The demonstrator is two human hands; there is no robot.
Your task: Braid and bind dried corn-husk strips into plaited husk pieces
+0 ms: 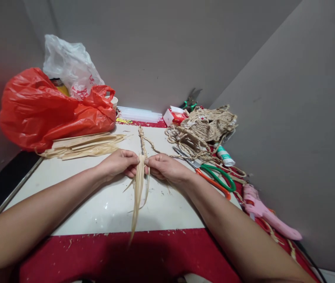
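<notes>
Between my two hands hangs a pale strip of dried husk [138, 184], its loose end reaching down past the white board's front edge. My left hand [123, 162] is closed, with thumb and fingers pinching the strip's upper left side. From the right, my right hand [163, 167] pinches the same place near the top. A twisted husk cord [141, 137] lies on the board just beyond my fingers, running up to the strip. Where exactly cord and strip meet is hidden by my fingertips. Thinner strands dangle beside the strip.
Flat husk strips [85, 145] lie at left, before a red plastic bag [43, 114]. A black phone-like slab [5, 184] is nearer. At right are scissors [217, 177], coiled rope [208, 124], a pink glue gun [267, 214] and a green-white tube [225, 155]. Grey walls enclose the table.
</notes>
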